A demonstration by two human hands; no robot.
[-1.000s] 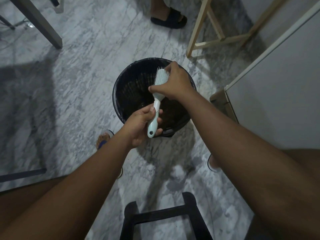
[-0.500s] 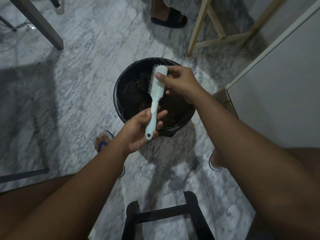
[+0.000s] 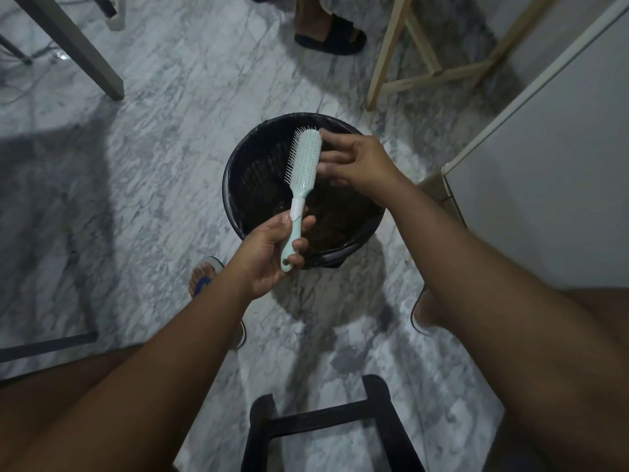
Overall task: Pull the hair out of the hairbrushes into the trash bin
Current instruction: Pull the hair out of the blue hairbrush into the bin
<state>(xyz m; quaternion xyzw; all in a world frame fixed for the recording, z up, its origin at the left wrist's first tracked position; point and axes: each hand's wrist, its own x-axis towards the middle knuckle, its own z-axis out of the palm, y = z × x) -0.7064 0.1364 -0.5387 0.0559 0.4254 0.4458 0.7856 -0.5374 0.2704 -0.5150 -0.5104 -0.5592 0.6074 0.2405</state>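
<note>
Mint-green plastic, the hairbrush (image 3: pixel 304 165) is held in the air directly over the open mouth of the trash bin (image 3: pixel 238 199), its long axis running from the handle near the person up and slightly right to the head at the bin's far rim. Its bristles face left, away from the right hand (image 3: pixel 357 161). The left hand (image 3: pixel 269 253) grips the lower handle, fingers curled round it and thumb laid along the side. The right hand sits just beside the back edge of the brush head, fingers loosely bunched, one fingertip touching the top of the head; whether any hair is pinched between them cannot be told. No hair shows clearly among the bristles. Since the bristles lie on the far side from the nearer right hand, the next pluck probably needs the brush rolled or the fingers reaching over. Below, the black-lined bin stands on the marble floor (image 3: pixel 153 165), with a dark stool (image 3: pixel 326 427) nearest the person.
</note>
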